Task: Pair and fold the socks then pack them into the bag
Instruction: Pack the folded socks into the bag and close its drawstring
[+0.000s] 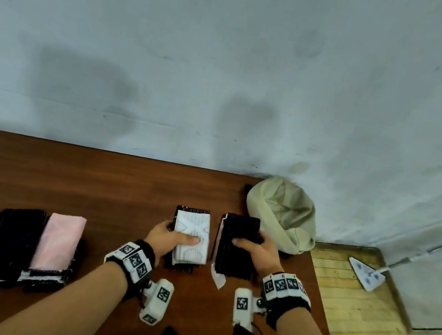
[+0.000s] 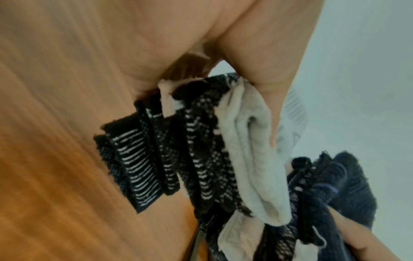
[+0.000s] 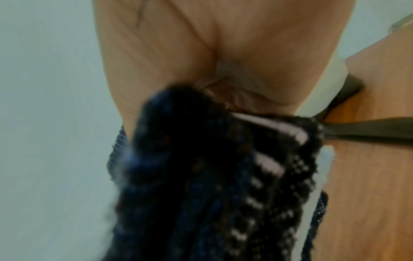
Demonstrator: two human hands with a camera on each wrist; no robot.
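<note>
Carefully now: left hand (image 1: 165, 235) clamps the white-topped sock stack (image 1: 191, 239), right hand (image 1: 259, 252) the black stack (image 1: 237, 244), lower centre; loose layers could slip out.

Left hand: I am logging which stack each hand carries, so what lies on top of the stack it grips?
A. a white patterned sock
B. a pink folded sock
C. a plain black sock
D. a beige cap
A: in the head view the left hand grips a stack with its thumb across a white patterned sock on top; the stack in the right hand is dark on top.
</note>
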